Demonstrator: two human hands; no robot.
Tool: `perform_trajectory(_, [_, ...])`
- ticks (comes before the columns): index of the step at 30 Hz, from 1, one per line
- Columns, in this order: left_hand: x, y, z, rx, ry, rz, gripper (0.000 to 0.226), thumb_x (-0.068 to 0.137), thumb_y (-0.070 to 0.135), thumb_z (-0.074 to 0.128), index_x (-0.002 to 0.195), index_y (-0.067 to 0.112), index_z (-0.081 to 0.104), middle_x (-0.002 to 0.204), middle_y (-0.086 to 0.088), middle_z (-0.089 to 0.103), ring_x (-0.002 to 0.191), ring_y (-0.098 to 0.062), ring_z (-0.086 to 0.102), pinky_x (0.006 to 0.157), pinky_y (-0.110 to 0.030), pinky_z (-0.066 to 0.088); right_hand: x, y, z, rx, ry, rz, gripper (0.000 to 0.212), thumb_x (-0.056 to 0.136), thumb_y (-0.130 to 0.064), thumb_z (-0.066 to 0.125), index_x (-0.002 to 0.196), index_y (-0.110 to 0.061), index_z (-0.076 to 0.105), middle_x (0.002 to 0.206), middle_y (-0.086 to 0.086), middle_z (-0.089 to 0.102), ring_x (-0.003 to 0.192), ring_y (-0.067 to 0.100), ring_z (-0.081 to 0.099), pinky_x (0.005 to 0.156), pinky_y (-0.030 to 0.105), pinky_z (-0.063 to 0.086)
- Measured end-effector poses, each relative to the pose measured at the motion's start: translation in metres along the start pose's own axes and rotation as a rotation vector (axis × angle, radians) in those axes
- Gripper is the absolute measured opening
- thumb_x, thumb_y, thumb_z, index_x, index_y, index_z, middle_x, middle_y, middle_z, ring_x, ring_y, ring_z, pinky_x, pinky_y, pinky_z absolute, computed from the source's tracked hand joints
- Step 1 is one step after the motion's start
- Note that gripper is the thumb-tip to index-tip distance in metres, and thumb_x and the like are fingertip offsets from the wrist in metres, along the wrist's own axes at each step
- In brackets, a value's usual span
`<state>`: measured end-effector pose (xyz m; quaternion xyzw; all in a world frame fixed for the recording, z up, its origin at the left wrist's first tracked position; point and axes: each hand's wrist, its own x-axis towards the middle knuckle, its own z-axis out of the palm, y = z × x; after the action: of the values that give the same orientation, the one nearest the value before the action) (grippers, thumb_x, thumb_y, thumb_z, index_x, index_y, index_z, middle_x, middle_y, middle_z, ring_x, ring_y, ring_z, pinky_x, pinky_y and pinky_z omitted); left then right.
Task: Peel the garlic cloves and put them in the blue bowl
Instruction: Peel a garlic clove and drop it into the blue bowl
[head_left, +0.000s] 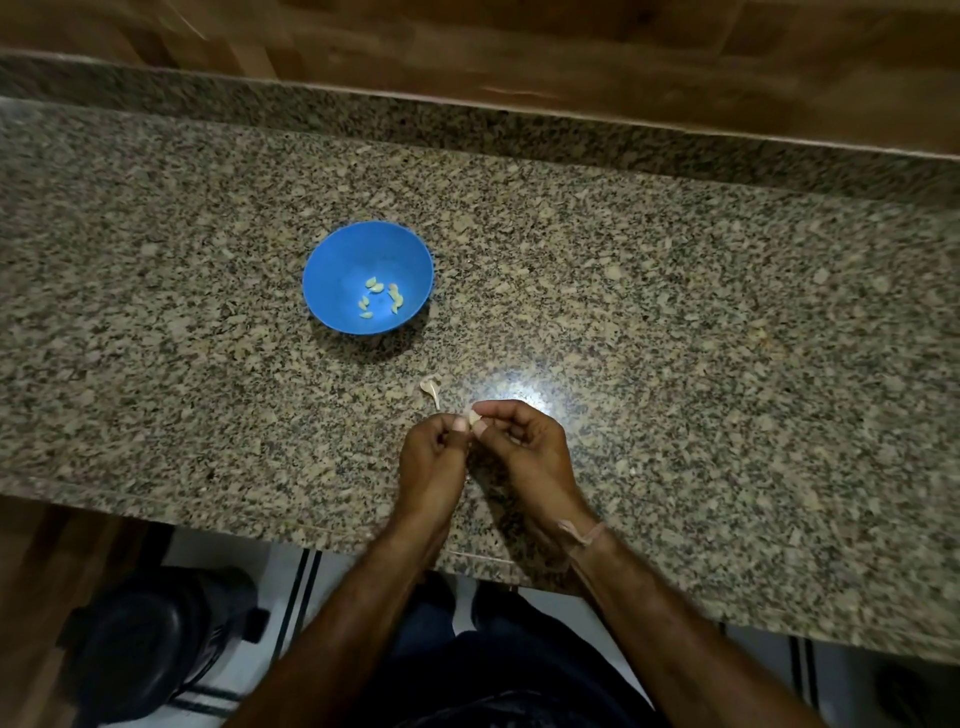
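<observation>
Just above the near edge of the worktop (675, 364), both hands, left hand (434, 457) and right hand (524, 447), pinch one garlic clove (474, 415); better to strip its skin fully before carrying it to the blue bowl (332, 260).

One garlic clove (474, 417), pale and small, pinched between the fingertips of left hand (434, 457) and right hand (524, 447). Blue bowl (340, 262) upright, well beyond the hands, to their left; several peeled cloves (382, 299), yellowish, loose on its bottom. Pale tailed garlic piece (432, 388) just beyond the left hand; clove or skin, cannot tell.
</observation>
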<state>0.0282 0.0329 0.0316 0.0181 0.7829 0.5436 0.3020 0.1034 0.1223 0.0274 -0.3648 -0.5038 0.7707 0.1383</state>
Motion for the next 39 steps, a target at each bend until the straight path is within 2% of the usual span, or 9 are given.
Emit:
perform_trajectory(4, [0.002, -0.006, -0.003, 0.02, 0.06, 0.091, 0.015, 0.101, 0.016, 0.064, 0.096, 0.017, 0.078, 0.087, 0.002, 0.078, 0.085, -0.017, 0.073, 0.074, -0.03, 0.058, 0.002, 0.001, -0.008, -0.178, 0.007, -0.115, 0.009, 0.096, -0.005, 0.073, 0.104, -0.008, 0.076, 0.102, 0.004, 0.079, 0.098, 0.023, 0.075, 0.087, 0.037, 0.063])
perform_trajectory(9, [0.004, 0.0, -0.009, 0.069, 0.044, 0.164, 0.011, 0.096, 0.023, 0.072, 0.088, 0.019, 0.079, 0.079, 0.002, 0.077, 0.079, -0.019, 0.075, 0.071, -0.034, 0.06, 0.001, -0.002, -0.009, -0.244, -0.009, -0.166, 0.008, 0.096, -0.008, 0.074, 0.103, -0.01, 0.078, 0.101, 0.004, 0.079, 0.098, 0.025, 0.075, 0.09, 0.04, 0.062])
perform_trajectory(13, [0.0, 0.008, -0.003, -0.223, 0.004, -0.103, 0.017, 0.098, 0.016, 0.069, 0.087, 0.008, 0.08, 0.084, -0.011, 0.079, 0.083, -0.026, 0.074, 0.082, -0.039, 0.06, -0.002, -0.007, -0.008, -0.273, -0.018, -0.216, 0.007, 0.095, -0.008, 0.075, 0.102, -0.01, 0.077, 0.098, 0.001, 0.078, 0.096, 0.02, 0.074, 0.085, 0.03, 0.061])
perform_trajectory(19, [-0.003, 0.008, -0.001, -0.346, -0.018, -0.164, 0.015, 0.099, 0.008, 0.066, 0.092, 0.002, 0.078, 0.088, -0.016, 0.078, 0.085, -0.023, 0.073, 0.088, -0.04, 0.059, 0.002, -0.009, -0.008, -0.246, 0.003, -0.16, 0.008, 0.093, -0.005, 0.075, 0.099, -0.01, 0.078, 0.096, 0.006, 0.079, 0.095, 0.027, 0.076, 0.091, 0.054, 0.061])
perform_trajectory(22, [-0.004, 0.009, -0.001, -0.38, -0.038, -0.196, 0.013, 0.099, 0.009, 0.066, 0.092, 0.006, 0.078, 0.088, -0.013, 0.077, 0.081, -0.02, 0.07, 0.076, -0.034, 0.058, 0.002, -0.008, -0.007, -0.196, 0.019, -0.137, 0.008, 0.093, -0.004, 0.076, 0.099, -0.009, 0.079, 0.097, 0.009, 0.079, 0.096, 0.031, 0.076, 0.092, 0.058, 0.06])
perform_trajectory(25, [-0.006, 0.01, 0.0, -0.374, -0.005, -0.283, 0.02, 0.1, 0.014, 0.065, 0.086, 0.017, 0.078, 0.083, -0.004, 0.072, 0.065, -0.009, 0.054, 0.05, -0.023, 0.036, 0.001, -0.005, -0.003, -0.084, 0.033, -0.064, 0.008, 0.093, -0.005, 0.076, 0.099, -0.008, 0.078, 0.098, 0.015, 0.079, 0.098, 0.037, 0.076, 0.091, 0.063, 0.059])
perform_trajectory(31, [-0.011, 0.016, 0.011, -0.433, 0.036, -0.347, 0.022, 0.104, 0.015, 0.058, 0.091, 0.019, 0.075, 0.076, 0.003, 0.071, 0.067, -0.008, 0.055, 0.054, -0.024, 0.038, -0.006, 0.0, 0.004, 0.03, 0.064, -0.002, 0.008, 0.092, -0.002, 0.075, 0.1, -0.003, 0.076, 0.102, 0.019, 0.078, 0.102, 0.043, 0.074, 0.093, 0.065, 0.058])
perform_trajectory(34, [-0.011, 0.017, 0.012, -0.449, 0.044, -0.331, 0.024, 0.106, 0.016, 0.056, 0.089, 0.016, 0.074, 0.072, 0.002, 0.071, 0.065, -0.007, 0.059, 0.051, -0.02, 0.044, -0.01, -0.002, 0.006, 0.114, 0.085, 0.058, 0.011, 0.093, 0.003, 0.072, 0.103, 0.002, 0.074, 0.104, 0.022, 0.078, 0.102, 0.039, 0.075, 0.095, 0.055, 0.06])
perform_trajectory(39, [-0.012, 0.015, 0.016, -0.435, 0.058, -0.291, 0.029, 0.107, 0.02, 0.055, 0.085, 0.011, 0.073, 0.066, -0.002, 0.07, 0.061, -0.008, 0.064, 0.053, -0.02, 0.05, -0.013, -0.002, 0.01, 0.253, 0.1, 0.126, 0.011, 0.093, 0.008, 0.069, 0.103, 0.004, 0.071, 0.099, 0.025, 0.077, 0.085, 0.026, 0.073, 0.082, 0.039, 0.062])
